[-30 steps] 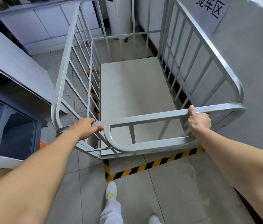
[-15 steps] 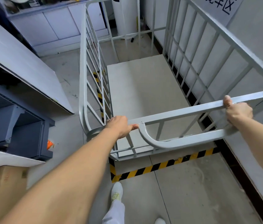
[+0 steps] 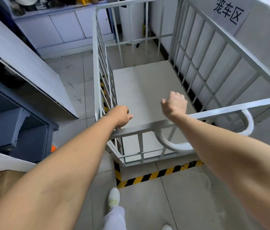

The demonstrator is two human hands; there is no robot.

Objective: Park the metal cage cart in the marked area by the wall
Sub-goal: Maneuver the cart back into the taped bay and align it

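Head view: the cart [image 3: 144, 90] sits hard by the wall [image 3: 263, 50], under the sign [image 3: 229, 12], long axis running straight away from the person and parallel to that wall. Its right side runs close along the skirting. Its near end stands just inside the striped tape [image 3: 155, 175], with a bare strip of floor between them. More tape shows through the left bars, right under that side, so that edge looks tight on its line.

Now the hands, and neither one grips anything. The left hand [image 3: 121, 116] hangs just past the near rail [image 3: 147, 126], fingers loosely curled round nothing, wrist over the bar; whether it touches, I cannot tell. The right hand [image 3: 174, 103] is higher and further in over the deck, also a loose curl, clear of the rail with the forearm crossing above it.

So the rail lies just below and behind both sets of fingers, square across the person's reach. The left is the nearer: a short drop back and it is on the bar. By my reading the parking is as good as done, and any last nudge would be a small shove toward the wall along that rail.
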